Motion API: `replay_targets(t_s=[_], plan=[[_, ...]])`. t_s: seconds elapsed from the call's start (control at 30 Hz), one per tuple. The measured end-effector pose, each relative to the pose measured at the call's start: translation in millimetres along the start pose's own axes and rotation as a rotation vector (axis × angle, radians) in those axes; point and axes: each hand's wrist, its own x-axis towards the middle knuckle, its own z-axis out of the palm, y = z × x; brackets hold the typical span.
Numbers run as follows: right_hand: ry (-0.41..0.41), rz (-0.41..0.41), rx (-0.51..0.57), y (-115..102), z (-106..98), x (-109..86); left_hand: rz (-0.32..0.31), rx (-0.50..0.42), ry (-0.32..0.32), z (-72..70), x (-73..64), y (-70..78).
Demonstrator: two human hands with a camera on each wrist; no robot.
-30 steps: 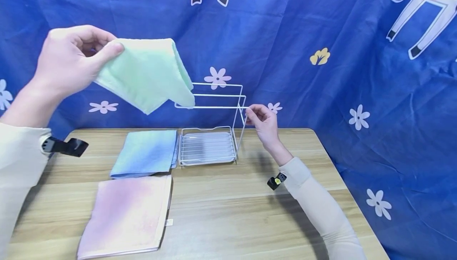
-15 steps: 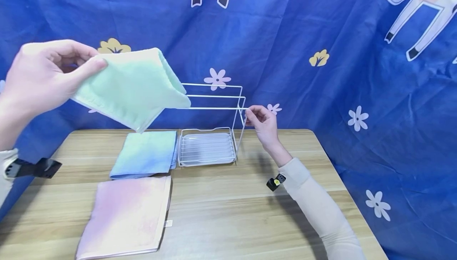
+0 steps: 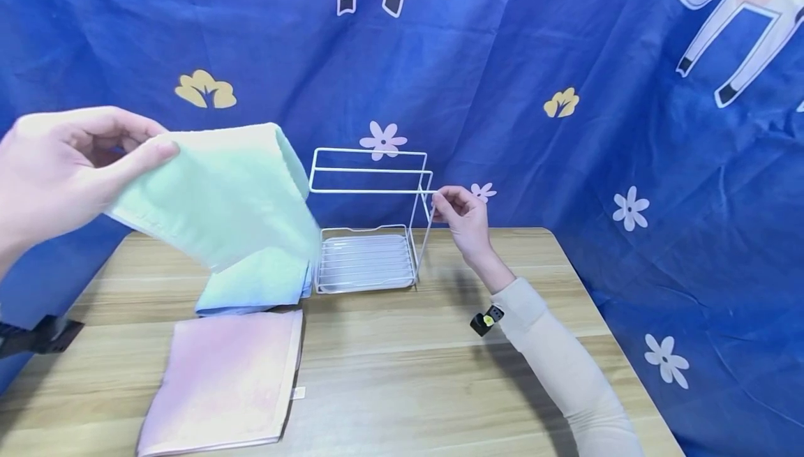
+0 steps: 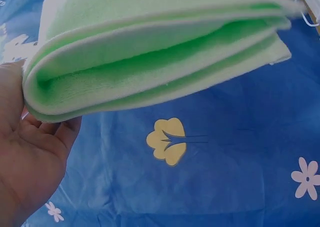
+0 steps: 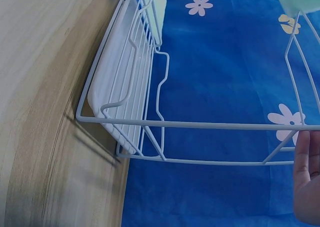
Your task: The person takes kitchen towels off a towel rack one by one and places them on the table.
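Observation:
A folded pale-green towel (image 3: 220,192) hangs from my left hand (image 3: 69,171), which pinches its upper left corner between thumb and fingers. The left wrist view looks into the open folds of the green towel (image 4: 125,87), with the hand (image 4: 37,157) at its rounded end. Beside the towel's right edge stands a white wire rack (image 3: 377,192) with raised rails over a low basket. My right hand (image 3: 463,220) pinches the rack's upper front right corner. In the right wrist view, fingers (image 5: 302,162) lie against the upper end of a rack upright.
A blue folded towel (image 3: 254,293) lies left of the rack, partly covered by the green one in the head view. Nearer lies a pink-purple folded towel (image 3: 220,380) with a small label. A white tray (image 3: 364,261) sits under the basket wires. Behind the wooden table (image 3: 402,373) hangs a blue patterned curtain (image 3: 270,38).
My left hand has moved left and down with the green towel, away from the rack's rails, whose left end now shows. The right hand keeps its hold on the rack.

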Motion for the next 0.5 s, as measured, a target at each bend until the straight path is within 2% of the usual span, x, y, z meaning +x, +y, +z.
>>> replay_targets(t_s=[0.17,0.3,0.5], plan=[[0.003,0.003,-0.005,0.9,0.4,0.2,0.005,0.021,-0.017,4.0,-10.2,-1.4],[0.001,0.004,-0.002,1.1,0.4,0.2,-0.001,0.012,-0.058,8.9,-18.5,-1.8],[-0.004,0.01,-0.006,0.5,-0.5,-0.3,0.002,0.093,-0.114,21.0,-30.7,-7.9]])
